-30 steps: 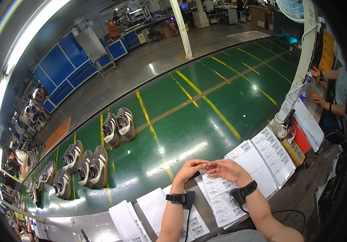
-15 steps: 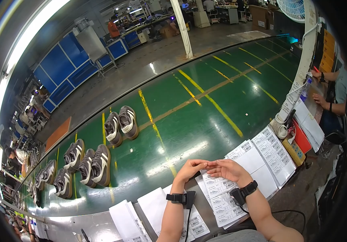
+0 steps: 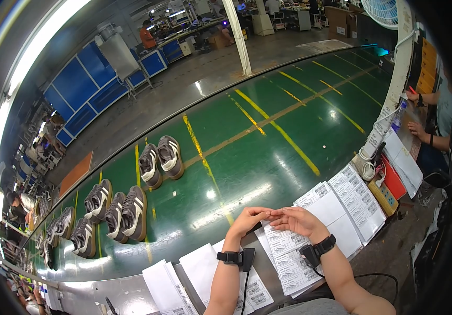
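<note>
My left hand (image 3: 248,220) and my right hand (image 3: 298,221) meet at the fingertips above the near edge of the green conveyor belt (image 3: 257,168). The right fingers are loosely stretched out with nothing in them. On the left, the thumb and fingers reach toward the right hand; some fingers are partly hidden, and no held thing shows. Under the right hand and wrist lie printed label sheets (image 3: 288,262). A stack of white paper (image 3: 202,262) sits below the left wrist. Dark shoes with white stripes (image 3: 170,157) stand in pairs on the belt, left of my hands.
More label sheets (image 3: 360,202) lie to the right, beside a power strip (image 3: 383,198) and a red folder (image 3: 394,176). A white post (image 3: 394,94) rises there; beyond it another person's hand (image 3: 417,131) rests near papers. Cables run from my wrist straps (image 3: 231,257).
The shoes and the belt's yellow lines have shifted slightly to the right. My hands have kept their place and pose.
</note>
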`<state>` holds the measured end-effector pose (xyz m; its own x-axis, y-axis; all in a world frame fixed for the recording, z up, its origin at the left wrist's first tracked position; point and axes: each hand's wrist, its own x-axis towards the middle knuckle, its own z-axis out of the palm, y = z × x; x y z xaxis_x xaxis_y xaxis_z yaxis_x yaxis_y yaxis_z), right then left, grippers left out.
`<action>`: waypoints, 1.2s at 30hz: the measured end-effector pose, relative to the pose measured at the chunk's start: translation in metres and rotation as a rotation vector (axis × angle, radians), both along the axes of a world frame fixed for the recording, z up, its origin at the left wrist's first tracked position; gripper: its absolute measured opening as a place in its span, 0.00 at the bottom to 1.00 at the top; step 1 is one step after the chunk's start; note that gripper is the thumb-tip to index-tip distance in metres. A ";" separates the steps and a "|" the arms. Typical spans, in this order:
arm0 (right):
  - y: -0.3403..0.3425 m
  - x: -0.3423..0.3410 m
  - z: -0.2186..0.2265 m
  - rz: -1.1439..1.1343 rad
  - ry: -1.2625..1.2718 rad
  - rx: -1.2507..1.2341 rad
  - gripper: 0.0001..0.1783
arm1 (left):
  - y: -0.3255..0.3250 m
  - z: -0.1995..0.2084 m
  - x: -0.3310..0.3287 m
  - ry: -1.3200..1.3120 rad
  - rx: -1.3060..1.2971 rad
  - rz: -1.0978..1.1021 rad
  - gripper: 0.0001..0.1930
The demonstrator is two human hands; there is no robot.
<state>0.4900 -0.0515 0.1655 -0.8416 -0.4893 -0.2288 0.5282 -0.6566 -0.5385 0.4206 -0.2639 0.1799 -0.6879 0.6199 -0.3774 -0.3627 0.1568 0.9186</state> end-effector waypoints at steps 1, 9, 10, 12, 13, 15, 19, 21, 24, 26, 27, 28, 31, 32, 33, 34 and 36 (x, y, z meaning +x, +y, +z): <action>0.000 0.000 0.000 -0.001 -0.003 0.001 0.22 | 0.000 0.000 0.000 0.000 -0.003 0.003 0.13; 0.000 0.001 0.002 0.002 0.004 -0.001 0.22 | 0.000 0.000 0.001 0.000 -0.001 0.009 0.13; 0.000 0.001 0.002 0.005 0.001 -0.003 0.22 | 0.000 0.001 0.001 0.000 -0.007 0.013 0.13; -0.001 0.001 0.003 0.005 0.002 0.001 0.22 | -0.001 0.001 0.001 0.000 -0.015 0.014 0.13; -0.001 0.001 0.004 0.003 0.004 0.006 0.22 | -0.001 0.001 0.001 -0.001 -0.023 0.013 0.13; -0.002 0.001 0.005 0.003 0.003 0.007 0.22 | -0.002 0.002 0.002 0.001 -0.023 0.012 0.13; -0.001 0.001 0.006 -0.003 -0.004 0.004 0.22 | -0.001 0.002 0.001 0.001 -0.017 0.005 0.13; -0.001 0.002 0.006 -0.003 -0.003 0.000 0.22 | -0.002 -0.004 0.000 0.001 -0.005 0.000 0.13; -0.003 0.002 0.007 0.001 0.002 -0.009 0.21 | -0.005 -0.008 0.000 0.000 0.017 -0.003 0.13; -0.002 0.002 0.008 -0.001 0.003 -0.009 0.21 | -0.004 -0.007 0.000 -0.003 0.032 -0.006 0.14; -0.002 0.002 0.008 -0.006 -0.001 -0.007 0.21 | -0.004 -0.007 0.000 -0.004 0.028 -0.009 0.14; -0.002 0.002 0.009 -0.010 -0.006 -0.006 0.21 | -0.003 -0.005 0.000 -0.004 0.024 -0.011 0.14; -0.003 0.002 0.008 -0.013 -0.005 -0.003 0.21 | -0.003 -0.003 0.001 0.003 -0.017 -0.010 0.15; -0.003 0.002 0.008 -0.013 -0.005 -0.003 0.21 | -0.003 -0.002 0.001 0.003 -0.017 -0.010 0.15; -0.003 0.002 0.007 -0.011 -0.005 -0.004 0.21 | -0.003 -0.001 0.001 -0.003 -0.018 -0.006 0.15; -0.003 0.002 0.007 -0.008 -0.005 -0.005 0.21 | -0.003 0.000 0.001 -0.009 -0.018 -0.003 0.16; -0.004 0.002 0.008 -0.007 -0.003 -0.005 0.21 | -0.003 0.001 0.002 -0.002 -0.037 0.002 0.16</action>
